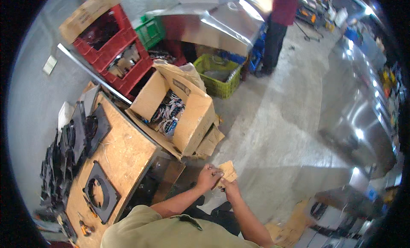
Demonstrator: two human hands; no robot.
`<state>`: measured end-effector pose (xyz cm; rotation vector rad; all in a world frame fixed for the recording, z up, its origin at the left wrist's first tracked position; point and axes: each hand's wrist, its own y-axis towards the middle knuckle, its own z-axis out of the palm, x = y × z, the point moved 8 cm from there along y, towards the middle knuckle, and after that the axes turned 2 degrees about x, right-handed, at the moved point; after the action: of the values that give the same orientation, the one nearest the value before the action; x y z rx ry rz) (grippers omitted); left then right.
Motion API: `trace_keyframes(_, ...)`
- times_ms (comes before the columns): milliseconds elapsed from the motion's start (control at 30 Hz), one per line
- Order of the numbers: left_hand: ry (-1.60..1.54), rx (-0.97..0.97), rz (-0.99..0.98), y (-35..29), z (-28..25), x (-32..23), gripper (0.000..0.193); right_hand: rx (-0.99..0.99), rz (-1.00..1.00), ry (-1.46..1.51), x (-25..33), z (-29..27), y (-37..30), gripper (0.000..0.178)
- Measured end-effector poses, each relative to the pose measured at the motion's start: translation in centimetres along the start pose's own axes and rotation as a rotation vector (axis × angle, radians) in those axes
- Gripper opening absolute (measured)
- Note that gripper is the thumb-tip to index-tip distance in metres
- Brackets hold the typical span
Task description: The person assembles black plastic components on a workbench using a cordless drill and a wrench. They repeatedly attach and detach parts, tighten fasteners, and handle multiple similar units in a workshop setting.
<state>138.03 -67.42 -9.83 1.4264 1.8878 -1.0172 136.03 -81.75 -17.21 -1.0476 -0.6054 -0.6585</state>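
In front of my body, both hands meet on a small flat tan piece (228, 170) that looks like cardboard or folded brown paper. My left hand (208, 178) is closed on its left side with bent fingers. My right hand (231, 189) pinches its lower edge. A little of something thin and pale hangs below the hands, too small to make out. On the wooden table (126, 141) to my left lies a black square frame (112, 202) with a large round opening. An orange-and-black hand tool (84, 228) lies near it.
Several black parts (64, 158) line the table's far left edge. An open cardboard box (196, 120) of bundled wires stands beyond the table. Red crates (128, 73), a yellow-green crate (220, 83) and sheet metal (205, 23) lie farther off. Another person (279, 30) stands there.
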Motion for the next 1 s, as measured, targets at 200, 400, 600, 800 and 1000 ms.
trace_keyframes(200, 0.018, -0.163, -0.043, 5.2, -11.4, -3.7, 0.072, 0.159, -0.177, -0.071, 13.5, 8.3, 2.6, 0.037)
trace_keyframes(400, -0.442, 0.219, -0.148, 10.5, -14.1, -0.4, 0.072, 0.271, -0.118, -0.29, 18.6, 14.7, 7.3, 0.041)
trace_keyframes(600, -0.675, 0.217, -0.297, 13.6, -18.4, 1.1, 0.059, 0.266, -0.181, -0.473, 21.9, 20.0, 13.1, 0.041)
trace_keyframes(800, -0.725, -0.213, -0.182, 16.3, -26.4, 3.8, 0.039, 0.233, -0.364, -0.68, 27.3, 25.5, 19.2, 0.034)
trace_keyframes(1000, -0.849, -0.609, -0.42, 13.3, -33.5, 11.5, 0.024, 0.082, -0.886, -1.099, 41.9, 32.9, 30.2, 0.035)
